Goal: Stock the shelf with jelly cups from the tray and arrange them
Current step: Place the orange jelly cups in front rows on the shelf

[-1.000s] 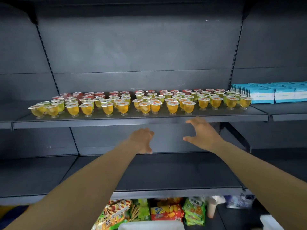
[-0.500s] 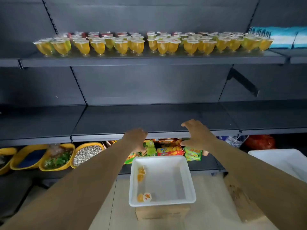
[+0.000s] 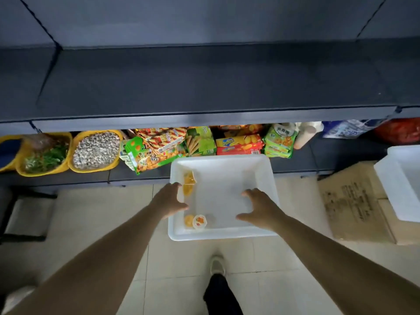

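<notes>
Two dark shelves fill the upper half of the view; the nearer shelf (image 3: 204, 87) is seen with a bare top. Under it, on the bottom ledge, yellow bins (image 3: 95, 151) are set at the left and snack packs (image 3: 238, 144) in the middle. On the pale tiled floor (image 3: 91, 219), a cardboard box (image 3: 354, 201) is seen at the right, with a white foam box (image 3: 400, 185) on its far right corner. A white tray (image 3: 227, 234) is placed before the ledge. Both hands are held over it with fingers spread wide and nothing gripped: the left hand (image 3: 169, 202) above the tray's left rim, the right hand (image 3: 259, 209) over its right half. Four jelly cups (image 3: 200, 221) are left in the tray along its left side: two near the far left corner, two at the near left corner, one of these showing its lid. A shoe (image 3: 217, 266) is visible below the tray.
</notes>
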A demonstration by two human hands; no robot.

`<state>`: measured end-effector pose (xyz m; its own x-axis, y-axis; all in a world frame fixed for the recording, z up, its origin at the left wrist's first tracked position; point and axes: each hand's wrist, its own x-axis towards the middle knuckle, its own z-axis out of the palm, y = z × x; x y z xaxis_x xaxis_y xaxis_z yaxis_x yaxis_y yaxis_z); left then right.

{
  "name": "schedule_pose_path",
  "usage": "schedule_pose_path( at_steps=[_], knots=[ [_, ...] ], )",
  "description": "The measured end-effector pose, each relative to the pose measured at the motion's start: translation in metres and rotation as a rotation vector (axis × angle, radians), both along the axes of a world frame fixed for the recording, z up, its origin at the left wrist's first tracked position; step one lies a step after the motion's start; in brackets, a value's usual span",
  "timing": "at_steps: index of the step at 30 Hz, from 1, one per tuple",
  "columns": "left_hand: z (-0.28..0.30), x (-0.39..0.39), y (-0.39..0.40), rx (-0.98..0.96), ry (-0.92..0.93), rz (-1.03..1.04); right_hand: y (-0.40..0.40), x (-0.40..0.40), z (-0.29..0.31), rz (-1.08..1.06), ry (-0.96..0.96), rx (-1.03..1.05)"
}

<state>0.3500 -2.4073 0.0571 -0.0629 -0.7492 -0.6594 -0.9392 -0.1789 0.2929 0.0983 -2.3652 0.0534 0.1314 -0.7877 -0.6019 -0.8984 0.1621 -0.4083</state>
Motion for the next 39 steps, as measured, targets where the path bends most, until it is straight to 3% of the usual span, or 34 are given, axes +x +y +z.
schedule_pose_path(
  at_steps=[8, 17, 22, 27, 32, 39],
  knots=[
    [-0.157, -0.006, -0.035, 0.052, 0.067, 0.233, -0.064, 0.022, -0.154, -0.103, -0.126, 0.094],
    [-0.278, -0.010, -0.066, -0.050, 0.038, 0.207, -0.154, 0.053, -0.250, -0.138, -0.261, -0.004],
    [-0.302, -0.021, -0.051, -0.128, 0.070, 0.346, -0.173, 0.073, -0.269, -0.127, -0.358, 0.005],
    [-0.311, -0.025, -0.023, -0.099, 0.218, 0.633, -0.186, 0.104, -0.278, -0.014, -0.423, 0.030],
    [-0.316, -0.022, -0.009, -0.115, 0.291, 0.661, -0.199, 0.134, -0.284, 0.305, -0.272, 0.009],
    [-0.322, -0.020, 0.000, -0.091, 0.346, 0.704, -0.194, 0.130, -0.298, 0.233, -0.221, 0.043]
  ],
)
